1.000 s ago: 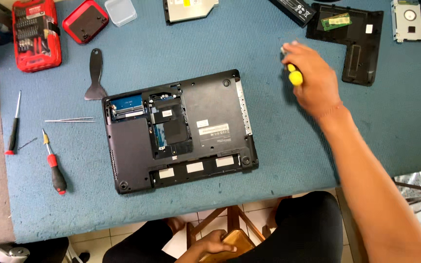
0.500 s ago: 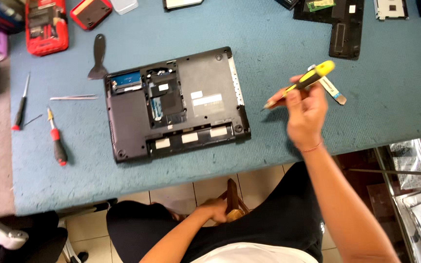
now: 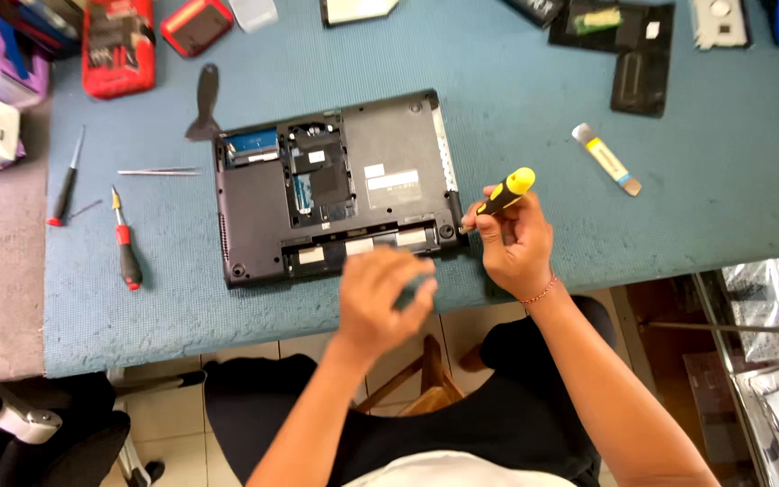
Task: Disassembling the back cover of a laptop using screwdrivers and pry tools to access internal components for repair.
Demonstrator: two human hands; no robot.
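The right hand (image 3: 517, 248) was closed around a yellow-and-black screwdriver (image 3: 501, 195), tip down at the near right corner of the laptop (image 3: 335, 185). The laptop lay upside down mid-worktop, bottom cover off, boards and slots showing. The left hand (image 3: 380, 298) hovered over the laptop's near edge, fingers loosely spread, holding nothing; it was motion-blurred, so contact w/ the case couldn't be told.

The blue worktop (image 3: 534, 108) also carried, left of the laptop, tweezers (image 3: 160, 170), a red-handled screwdriver (image 3: 125, 242) and a thin black screwdriver (image 3: 66, 179). A dark scraper (image 3: 206, 101) lay just beyond the laptop's far left corner. A red bit case (image 3: 118, 45) sat at the far edge. Right of the laptop, well apart, lay a yellow-and-grey pry tool (image 3: 607, 159), w/ a black cover panel (image 3: 628, 54) beyond it.
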